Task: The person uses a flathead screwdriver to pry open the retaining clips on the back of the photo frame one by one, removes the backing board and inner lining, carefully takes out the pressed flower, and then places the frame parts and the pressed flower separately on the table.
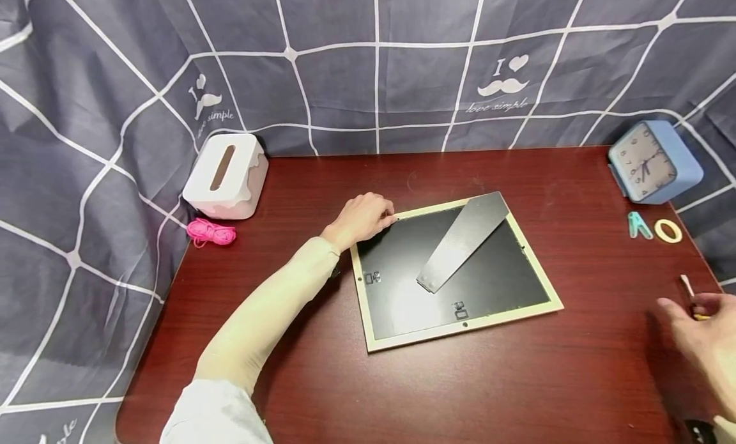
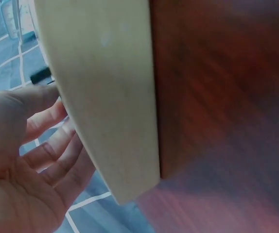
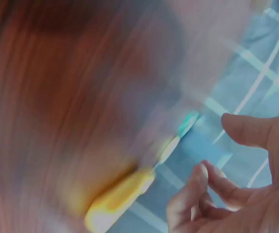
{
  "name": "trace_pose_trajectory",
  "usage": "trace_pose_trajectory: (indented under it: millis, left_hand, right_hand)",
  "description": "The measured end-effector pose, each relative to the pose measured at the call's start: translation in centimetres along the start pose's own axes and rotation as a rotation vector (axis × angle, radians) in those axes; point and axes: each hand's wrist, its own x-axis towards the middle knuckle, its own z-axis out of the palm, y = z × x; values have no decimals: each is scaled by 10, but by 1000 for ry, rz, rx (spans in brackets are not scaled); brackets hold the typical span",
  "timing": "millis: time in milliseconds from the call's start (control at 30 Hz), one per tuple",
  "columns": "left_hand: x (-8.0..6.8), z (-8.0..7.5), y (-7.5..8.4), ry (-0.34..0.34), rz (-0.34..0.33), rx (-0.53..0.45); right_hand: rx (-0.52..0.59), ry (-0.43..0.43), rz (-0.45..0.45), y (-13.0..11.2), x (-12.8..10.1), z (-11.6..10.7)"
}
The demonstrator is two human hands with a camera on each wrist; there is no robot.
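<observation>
In the head view a picture frame (image 1: 460,328) lies face down, its black backing up and a grey stand leg (image 1: 460,246) slanting across it. My left hand (image 1: 363,219) holds the rim at the upper left corner. From the left wrist, its fingers (image 2: 57,145) reach over the pale wooden edge, the thumb beside a small black tab. At the table's right side my right hand (image 1: 704,329) hovers by a screwdriver (image 1: 685,283), thumb spread from the fingers. The right wrist view has the yellow handle (image 3: 122,200), blurred, apart from the loosely bent fingers.
A blue clock (image 1: 655,163) stands at the back right, with a teal clip (image 1: 638,225) and a cream ring (image 1: 659,232) before it. At the left are a white tissue box (image 1: 224,176) and a pink cord bundle (image 1: 211,232). Checked cloth (image 1: 425,80) hangs behind the table.
</observation>
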Motion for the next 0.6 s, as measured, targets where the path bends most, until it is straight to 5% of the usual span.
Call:
trace_pose_trajectory:
  millis: [167, 333, 400, 567, 600]
  left_hand:
    - [-25, -1, -5, 1, -38, 12]
    - [-54, 1, -6, 6, -86, -26]
    - [-60, 15, -18, 41, -85, -36]
    - [-83, 22, -18, 101, -141, -63]
    - [-91, 13, -8, 96, -166, -73]
  right_hand:
    - [-184, -149, -193, -30, -37, 12]
    - [-176, -299, -376, -56, -74, 37]
    - [-159, -365, -439, -66, -89, 46]
    - [-134, -566, -488, -94, -115, 67]
    - [-126, -597, -489, -99, -118, 70]
